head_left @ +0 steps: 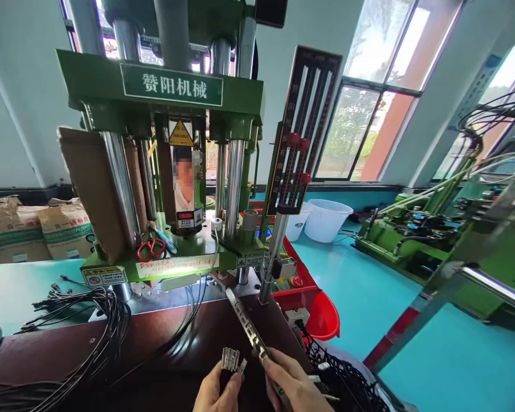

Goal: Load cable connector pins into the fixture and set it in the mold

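Both hands low in view, fingers closed in pinch grips.
The left hand (pixel 217 392) rises palm-inward, thumb and forefinger pinched together at the top; the right hand (pixel 294 389), just beside it, angles up-left, fingertips clamped, knuckles upward.

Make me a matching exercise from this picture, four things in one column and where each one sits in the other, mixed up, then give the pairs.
Things:
1. red-handled scissors
2. white bucket
3. bunch of metal connectors
4. long metal strip

Places:
A. on the blue floor by the window
B. gripped by the right hand
C. on the green machine base
D. pinched in the left hand

Pairs: 1-C, 2-A, 3-D, 4-B
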Motion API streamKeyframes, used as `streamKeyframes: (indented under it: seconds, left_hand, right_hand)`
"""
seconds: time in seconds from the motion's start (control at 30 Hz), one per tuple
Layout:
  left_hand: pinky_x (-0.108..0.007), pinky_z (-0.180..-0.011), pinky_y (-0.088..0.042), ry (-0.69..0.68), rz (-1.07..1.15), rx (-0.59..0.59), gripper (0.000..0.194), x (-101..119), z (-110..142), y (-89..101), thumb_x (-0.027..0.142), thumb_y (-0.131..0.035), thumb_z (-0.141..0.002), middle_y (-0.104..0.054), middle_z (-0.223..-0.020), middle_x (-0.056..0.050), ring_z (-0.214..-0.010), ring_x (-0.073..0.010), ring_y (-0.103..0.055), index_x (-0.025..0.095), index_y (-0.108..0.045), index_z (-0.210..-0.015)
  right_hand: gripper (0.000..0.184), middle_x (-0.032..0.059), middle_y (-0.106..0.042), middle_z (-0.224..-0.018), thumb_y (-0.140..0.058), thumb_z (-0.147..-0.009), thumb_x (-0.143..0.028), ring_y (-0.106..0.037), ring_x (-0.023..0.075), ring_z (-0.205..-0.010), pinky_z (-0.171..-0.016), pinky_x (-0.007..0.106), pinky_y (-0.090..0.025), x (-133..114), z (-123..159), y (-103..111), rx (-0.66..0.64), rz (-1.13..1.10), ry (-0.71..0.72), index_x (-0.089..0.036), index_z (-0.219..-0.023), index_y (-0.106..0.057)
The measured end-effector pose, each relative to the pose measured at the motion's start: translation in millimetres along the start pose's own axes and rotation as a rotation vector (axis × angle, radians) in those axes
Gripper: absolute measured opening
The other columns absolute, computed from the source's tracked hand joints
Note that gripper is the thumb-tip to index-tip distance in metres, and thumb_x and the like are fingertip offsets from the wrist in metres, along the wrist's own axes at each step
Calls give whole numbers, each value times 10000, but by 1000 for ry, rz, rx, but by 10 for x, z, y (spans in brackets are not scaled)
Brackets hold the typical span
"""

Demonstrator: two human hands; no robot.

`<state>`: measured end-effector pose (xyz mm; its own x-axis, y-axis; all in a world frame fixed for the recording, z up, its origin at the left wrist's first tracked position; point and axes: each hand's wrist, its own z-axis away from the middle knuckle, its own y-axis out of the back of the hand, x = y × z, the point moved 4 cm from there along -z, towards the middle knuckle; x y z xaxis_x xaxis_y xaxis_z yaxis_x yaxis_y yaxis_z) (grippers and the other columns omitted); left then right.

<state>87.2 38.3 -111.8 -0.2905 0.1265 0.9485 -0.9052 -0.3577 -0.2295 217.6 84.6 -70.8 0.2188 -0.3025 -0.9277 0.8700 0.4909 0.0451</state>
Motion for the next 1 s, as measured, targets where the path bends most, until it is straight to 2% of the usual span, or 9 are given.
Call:
streamKeyframes:
  seconds: [0.1,0.17,0.23,0.33,0.43,0.6,0.77,0.87,1.0]
  left_hand:
    - [-192,-436,-239,-27,-129,-62,459,12,34,-84,569,-626,-530,-417,-490,18,-461,-56,-304,122,-540,-588]
    - [-204,-468,-276,-35,-221,-106,360,2,37,-127,471,-611,-574,-438,-485,-3,-484,-75,-341,128,-523,-517]
    - [-213,-493,-304,-34,-242,-137,302,-14,33,-161,419,-580,-593,-458,-501,-8,-492,-83,-352,124,-555,-535]
    - [-217,-520,-327,-46,-225,-148,277,-20,29,-193,395,-572,-598,-477,-519,-10,-514,-95,-381,119,-588,-569]
    - [-214,-472,-296,14,-209,-190,265,-37,40,-210,384,-565,-620,-476,-524,-5,-477,-83,-356,119,-577,-603]
    - [-213,-490,-302,-13,-245,-173,208,-34,39,-188,324,-537,-611,-483,-516,-4,-497,-90,-389,121,-573,-581]
    - [-228,-560,-355,-46,-309,-164,210,9,63,-173,316,-521,-630,-543,-563,-26,-555,-112,-435,117,-575,-587]
    - [-209,-495,-347,-49,-311,-167,323,111,108,-153,445,-542,-655,-503,-502,-6,-497,-98,-418,128,-555,-599]
    - [-185,-355,-252,-33,-212,-54,519,236,120,-68,649,-439,-653,-362,-399,61,-350,-62,-299,141,-540,-680]
  right_hand:
    - [701,60,-594,-779,-510,-518,-734,-563,178,-737,-620,256,-459,53,49,29,222,-87,43,-166,-925,-558]
    - [771,103,-556,-1036,-516,-456,-763,-477,229,-1023,-855,267,-403,67,55,52,305,-102,71,-164,-937,-589]
    - [755,95,-496,-1163,-516,-499,-744,-355,257,-1160,-952,291,-329,91,45,59,311,-92,90,-167,-981,-594]
    - [724,90,-501,-1176,-472,-599,-717,-316,289,-1184,-949,327,-333,123,33,38,258,-47,125,-155,-1043,-575]
    - [695,94,-561,-1094,-438,-650,-700,-387,288,-1124,-886,316,-383,100,43,3,221,-5,192,-143,-1037,-585]
    - [594,70,-627,-895,-394,-745,-622,-558,206,-755,-718,302,-445,10,78,-95,120,42,258,-153,-1064,-571]
    - [534,78,-618,-975,-367,-808,-540,-512,229,-975,-785,280,-422,-4,90,-161,77,124,380,-149,-1140,-515]
    - [545,82,-572,-1096,-378,-807,-536,-467,222,-1062,-899,289,-368,57,56,-136,61,113,337,-149,-1175,-481]
    - [513,55,-456,-1249,-395,-819,-503,-351,186,-1180,-1008,289,-244,72,22,-55,73,14,299,-177,-1213,-434]
